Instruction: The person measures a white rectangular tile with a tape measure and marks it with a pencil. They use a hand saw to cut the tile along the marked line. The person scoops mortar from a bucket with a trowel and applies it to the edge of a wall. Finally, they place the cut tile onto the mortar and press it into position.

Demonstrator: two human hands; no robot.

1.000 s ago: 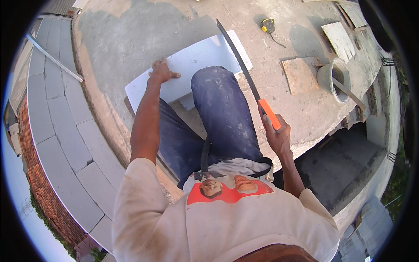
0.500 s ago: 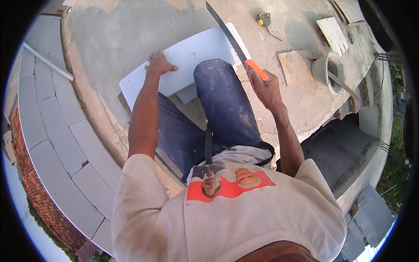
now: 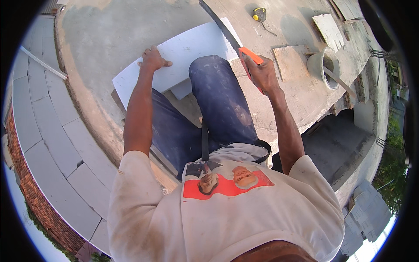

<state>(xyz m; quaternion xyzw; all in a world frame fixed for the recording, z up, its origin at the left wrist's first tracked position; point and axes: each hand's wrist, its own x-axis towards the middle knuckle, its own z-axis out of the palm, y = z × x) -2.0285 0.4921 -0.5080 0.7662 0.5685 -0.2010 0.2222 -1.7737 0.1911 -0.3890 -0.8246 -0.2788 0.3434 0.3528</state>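
My left hand [image 3: 152, 61] rests on a long white lightweight block [image 3: 171, 59], fingers spread over its top. My right hand [image 3: 262, 72] grips the orange-and-black handle of a long toothed saw [image 3: 228, 36], whose blade angles up and away across the right end of the block. My knee [image 3: 209, 72], in dust-marked dark blue trousers, is up against the block's near side. A smaller pale block [image 3: 181, 90] shows under the near edge, partly hidden by my legs.
A yellow-and-black tape measure [image 3: 259, 14] lies beyond the saw. At right are boards [image 3: 289, 61], a bucket with a stick [image 3: 323, 61] and a drop edge over a dark recess [image 3: 331, 139]. A block wall [image 3: 56, 153] curves along the left, with a pale bar [image 3: 43, 61] on it.
My right hand has moved forward and left, bringing the saw's handle up to the right end of the block. My left hand stays on the block; the whole view has shifted slightly.
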